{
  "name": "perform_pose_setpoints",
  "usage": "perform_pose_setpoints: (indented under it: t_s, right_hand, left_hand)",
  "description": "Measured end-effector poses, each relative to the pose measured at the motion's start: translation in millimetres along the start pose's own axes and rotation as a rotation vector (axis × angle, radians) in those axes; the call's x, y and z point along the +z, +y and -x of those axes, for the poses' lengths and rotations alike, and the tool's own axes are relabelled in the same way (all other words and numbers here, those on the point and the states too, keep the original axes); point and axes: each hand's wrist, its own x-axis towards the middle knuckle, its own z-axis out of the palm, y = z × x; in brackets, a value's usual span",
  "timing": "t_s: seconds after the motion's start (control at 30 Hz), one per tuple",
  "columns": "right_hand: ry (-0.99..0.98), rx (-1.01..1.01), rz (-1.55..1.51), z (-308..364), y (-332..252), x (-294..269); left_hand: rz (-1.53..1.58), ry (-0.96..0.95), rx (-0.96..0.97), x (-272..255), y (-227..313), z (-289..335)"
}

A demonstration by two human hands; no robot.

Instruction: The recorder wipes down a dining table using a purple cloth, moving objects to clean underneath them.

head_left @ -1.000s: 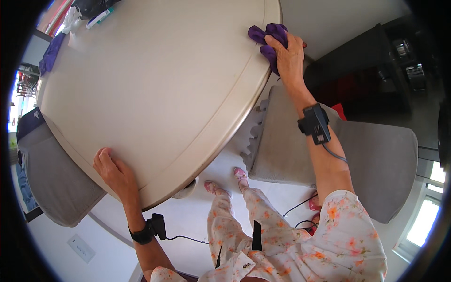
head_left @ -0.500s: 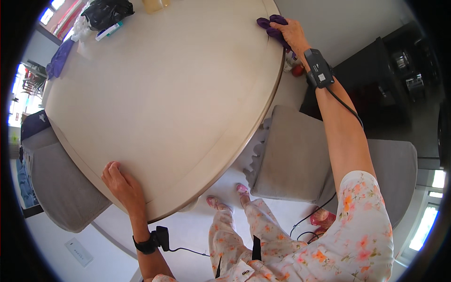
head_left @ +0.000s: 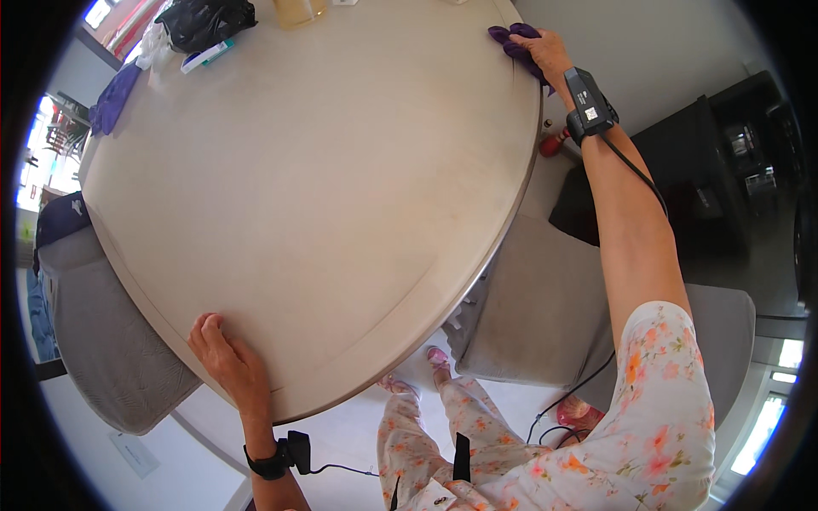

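Observation:
My right hand reaches to the far right edge of a large pale table. It is closed on a bunched purple cloth, pressed against the tabletop and partly hanging over the rim. My left hand rests on the table's near left edge. Its fingers are curled together with nothing visible in them. A black device with a cable is strapped round each wrist.
Far left on the table lie a black plastic bag, a small white and teal box, a purple cloth and a jar of yellowish liquid. Grey chairs stand left and right. A dark cabinet stands at right.
The view has shifted a little, so the table and chairs sit differently in the picture. My right hand still grips the purple cloth at the far edge; my left hand stays on the table.

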Motion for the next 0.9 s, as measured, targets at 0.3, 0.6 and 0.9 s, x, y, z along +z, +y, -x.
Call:
perform_pose_setpoints:
  t_s: [0.3, 0.6, 0.9]
  right_hand:
    - [0.093, -0.077, -0.070, -37.7, 27.0, 6.7]
    - [0.173, 0.158, 0.070, 40.1, -36.0, 1.3]
    - [0.146, 0.085, 0.044, 80.7, -42.1, -7.8]
  left_hand:
    - [0.005, -0.019, 0.007, -2.7, 5.6, -3.4]
    - [-0.022, -0.015, 0.019, -0.7, 0.1, -3.2]
    - [-0.022, 0.009, 0.047, -0.5, -0.8, -3.6]
